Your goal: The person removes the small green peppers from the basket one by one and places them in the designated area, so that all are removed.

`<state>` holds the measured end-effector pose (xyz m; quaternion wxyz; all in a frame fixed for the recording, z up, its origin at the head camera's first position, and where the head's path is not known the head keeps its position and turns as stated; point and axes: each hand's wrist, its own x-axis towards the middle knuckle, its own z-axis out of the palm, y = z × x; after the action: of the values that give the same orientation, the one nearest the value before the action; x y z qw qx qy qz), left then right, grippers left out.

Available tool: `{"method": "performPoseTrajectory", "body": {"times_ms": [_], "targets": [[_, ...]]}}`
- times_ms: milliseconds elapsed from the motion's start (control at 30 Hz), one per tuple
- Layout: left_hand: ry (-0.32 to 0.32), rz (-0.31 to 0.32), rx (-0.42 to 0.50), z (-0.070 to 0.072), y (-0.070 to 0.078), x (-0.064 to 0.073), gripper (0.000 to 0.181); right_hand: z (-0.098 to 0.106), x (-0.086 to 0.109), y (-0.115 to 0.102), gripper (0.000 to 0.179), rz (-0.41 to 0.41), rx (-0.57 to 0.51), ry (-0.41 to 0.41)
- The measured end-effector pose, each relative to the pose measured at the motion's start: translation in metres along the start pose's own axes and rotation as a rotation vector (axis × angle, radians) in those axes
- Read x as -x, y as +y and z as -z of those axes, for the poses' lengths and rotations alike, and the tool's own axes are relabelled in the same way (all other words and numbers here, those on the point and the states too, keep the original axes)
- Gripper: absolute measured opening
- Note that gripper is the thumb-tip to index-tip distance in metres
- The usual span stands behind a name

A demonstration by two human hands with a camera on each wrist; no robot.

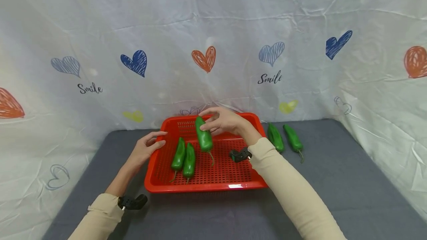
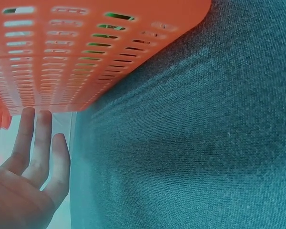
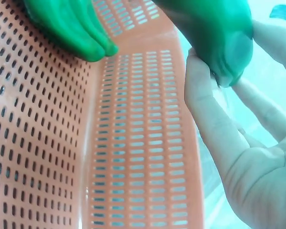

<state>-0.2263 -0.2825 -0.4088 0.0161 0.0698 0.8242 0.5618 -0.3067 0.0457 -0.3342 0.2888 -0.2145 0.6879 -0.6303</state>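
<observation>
My right hand (image 1: 223,120) pinches a green chili pepper (image 1: 204,136) between thumb and fingers, up over the red basket (image 1: 207,187). The pepper's stem hangs down toward me. In the right wrist view the fingertips press the blunt end of this pepper (image 3: 219,38). Two more green peppers (image 1: 179,154) lie side by side in the left part of the basket, stems toward me. At the basket's left rim is my left hand (image 1: 144,148), its fingertips right at the edge. The left wrist view shows its fingers (image 2: 38,148) fairly straight beside the slotted wall.
Right of the basket, two green peppers (image 1: 293,138) lie on the dark grey cloth-covered table (image 1: 337,180). Behind the table hangs a white sheet (image 1: 230,36) printed with hearts. The basket's raised rim surrounds its slotted floor.
</observation>
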Motion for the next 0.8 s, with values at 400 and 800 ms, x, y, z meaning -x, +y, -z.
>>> {"method": "performPoseTrajectory", "body": {"times_ms": [400, 800], "targets": [[0.001, -0.008, -0.026, 0.0, -0.002, 0.0, 0.048, 0.006, 0.022, -0.018, 0.052, 0.068, 0.022, 0.109], [0.01, 0.002, -0.027, -0.001, -0.003, -0.001, 0.048, 0.025, 0.044, -0.017, 0.054, 0.127, 0.037, 0.184]]}}
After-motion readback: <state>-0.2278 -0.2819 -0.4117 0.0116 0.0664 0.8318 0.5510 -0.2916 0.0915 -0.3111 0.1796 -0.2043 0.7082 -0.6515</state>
